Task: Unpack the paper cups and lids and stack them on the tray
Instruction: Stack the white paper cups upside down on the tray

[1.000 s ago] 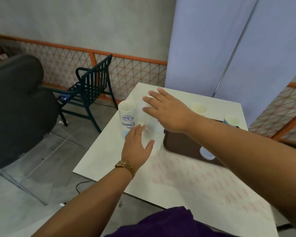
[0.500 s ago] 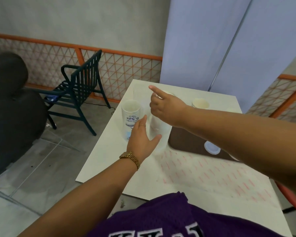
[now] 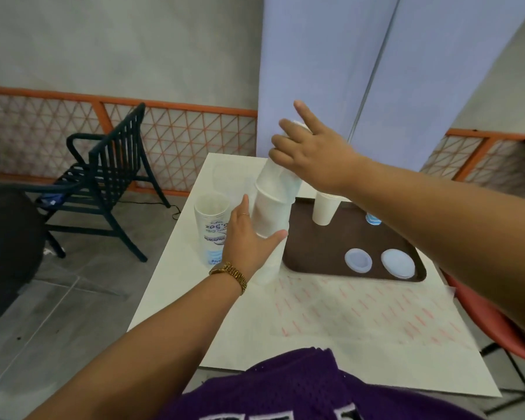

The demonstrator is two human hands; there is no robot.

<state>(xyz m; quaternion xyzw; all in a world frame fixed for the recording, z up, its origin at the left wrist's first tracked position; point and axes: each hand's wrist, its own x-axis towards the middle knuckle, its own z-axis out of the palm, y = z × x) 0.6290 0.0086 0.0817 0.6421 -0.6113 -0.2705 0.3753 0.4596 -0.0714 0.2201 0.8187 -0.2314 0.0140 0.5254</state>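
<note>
Mostly bare tray [image 3: 300,253]: 2 lids [image 3: 358,260], upright cup [image 3: 325,209], blue-print cup [image 3: 373,219].

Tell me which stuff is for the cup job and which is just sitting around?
For the job:
- stack of white cups, held by the left hand and right hand
- printed cup sleeve
- brown tray
- cup on the tray
- two lids

Just there:
- dark chair
- orange fence
- blue curtain
</note>
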